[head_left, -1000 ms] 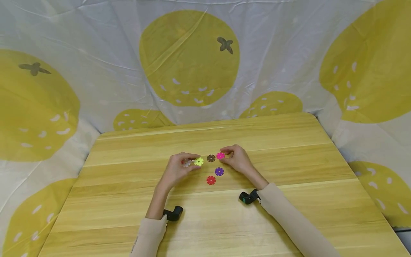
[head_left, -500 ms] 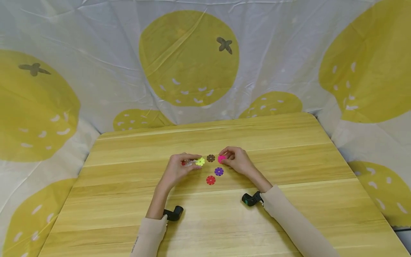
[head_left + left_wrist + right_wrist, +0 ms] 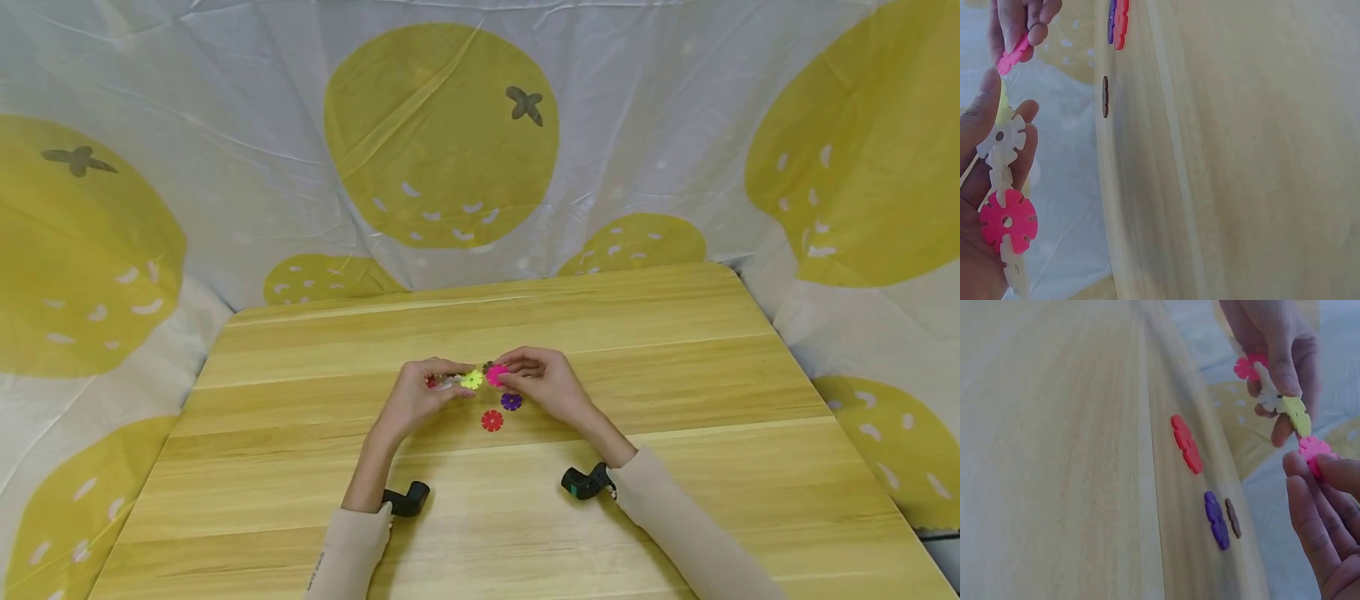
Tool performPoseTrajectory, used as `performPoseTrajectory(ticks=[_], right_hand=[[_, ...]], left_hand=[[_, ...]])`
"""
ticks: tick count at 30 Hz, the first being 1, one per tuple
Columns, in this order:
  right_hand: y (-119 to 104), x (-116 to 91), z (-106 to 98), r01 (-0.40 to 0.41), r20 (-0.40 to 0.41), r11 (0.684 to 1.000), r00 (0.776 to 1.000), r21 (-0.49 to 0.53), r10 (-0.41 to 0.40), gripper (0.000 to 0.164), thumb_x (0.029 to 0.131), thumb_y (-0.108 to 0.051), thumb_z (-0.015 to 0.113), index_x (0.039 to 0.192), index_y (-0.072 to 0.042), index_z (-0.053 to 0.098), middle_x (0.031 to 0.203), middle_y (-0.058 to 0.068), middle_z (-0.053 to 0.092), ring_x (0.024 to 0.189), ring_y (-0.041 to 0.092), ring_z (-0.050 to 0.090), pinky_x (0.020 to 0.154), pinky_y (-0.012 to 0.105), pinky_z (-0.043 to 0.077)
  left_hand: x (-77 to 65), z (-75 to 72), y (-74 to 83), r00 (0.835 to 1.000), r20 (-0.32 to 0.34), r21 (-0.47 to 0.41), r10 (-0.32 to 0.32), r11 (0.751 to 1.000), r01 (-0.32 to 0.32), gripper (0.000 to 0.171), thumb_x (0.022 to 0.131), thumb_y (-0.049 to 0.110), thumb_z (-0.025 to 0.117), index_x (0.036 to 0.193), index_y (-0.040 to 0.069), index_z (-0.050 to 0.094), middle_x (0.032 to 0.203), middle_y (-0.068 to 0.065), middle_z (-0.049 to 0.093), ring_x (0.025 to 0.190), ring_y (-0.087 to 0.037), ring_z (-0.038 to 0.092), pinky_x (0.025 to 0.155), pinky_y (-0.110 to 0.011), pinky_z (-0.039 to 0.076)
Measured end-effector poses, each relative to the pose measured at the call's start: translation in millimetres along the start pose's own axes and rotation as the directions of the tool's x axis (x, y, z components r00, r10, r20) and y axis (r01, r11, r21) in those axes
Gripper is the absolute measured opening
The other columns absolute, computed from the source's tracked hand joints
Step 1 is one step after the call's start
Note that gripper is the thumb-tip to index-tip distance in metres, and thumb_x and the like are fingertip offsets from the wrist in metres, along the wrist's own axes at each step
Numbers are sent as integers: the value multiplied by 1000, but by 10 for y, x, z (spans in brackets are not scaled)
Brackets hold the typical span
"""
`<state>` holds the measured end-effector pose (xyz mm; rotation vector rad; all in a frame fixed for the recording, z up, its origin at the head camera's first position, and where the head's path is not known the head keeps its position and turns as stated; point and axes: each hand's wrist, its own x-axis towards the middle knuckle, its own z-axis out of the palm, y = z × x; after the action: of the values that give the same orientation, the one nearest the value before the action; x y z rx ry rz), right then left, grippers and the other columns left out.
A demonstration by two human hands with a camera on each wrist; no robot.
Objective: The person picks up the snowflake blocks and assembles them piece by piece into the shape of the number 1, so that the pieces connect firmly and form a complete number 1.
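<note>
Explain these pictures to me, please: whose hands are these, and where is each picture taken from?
There is no machine at work: these are a person's bare hands. The wide picture comes from a camera on the head; the others come from the left black camera and the right black camera, worn on the wrists. On the wooden table lie a red disc, a purple disc and a brown disc. The left hand holds a chain of notched discs ending in a yellow disc. The right hand pinches a pink disc close by.
</note>
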<state>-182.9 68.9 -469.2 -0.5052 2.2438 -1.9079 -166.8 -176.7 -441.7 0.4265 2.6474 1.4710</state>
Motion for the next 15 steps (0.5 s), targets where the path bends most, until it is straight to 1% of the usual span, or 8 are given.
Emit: performPoseTrajectory(ticks=[5,7,9,12,15], right_hand=[[-3,-19,58,39,-6,999,999,25,-39,18,94,-9,77,111,-4,76,101,17,79,86,15,76,77,25,62],[-10,-28,70,42,-11,999,999,34,-42,18,93,-9,77,111,-4,77,101,17,79,85,14,76,77,26,62],[-14,-35,78,47,-14,998,999,51,-47,18,93,-8,77,110,-4,77,101,18,79,85,15,77,77,29,63],[-16,-40,93,49,-12,996,999,77,-48,17,93,-8,77,110,-4,77,100,17,80,86,21,79,79,39,64],[-16,-44,112,53,-9,994,999,95,-53,15,94,-8,76,108,-4,77,100,17,80,89,27,79,81,47,63]], left_hand=[[-3,8,4,1000,22,-24,-5,1000,5,28,86,12,85,114,15,81,112,-4,79,88,-19,61,65,-21,51],[-4,8,5,1000,27,-31,-9,999,9,28,87,10,84,114,14,81,114,-4,79,91,-19,64,66,-21,52],[-5,8,7,999,31,-33,-11,999,12,27,87,9,83,114,14,81,115,-4,79,94,-20,66,68,-21,54],[-4,6,10,999,35,-26,-9,1000,10,27,87,9,83,114,14,81,116,-4,79,99,-20,68,71,-22,56],[-3,2,14,999,35,-15,6,1000,-6,27,86,10,84,114,13,81,116,-5,79,99,-19,69,72,-22,55]])
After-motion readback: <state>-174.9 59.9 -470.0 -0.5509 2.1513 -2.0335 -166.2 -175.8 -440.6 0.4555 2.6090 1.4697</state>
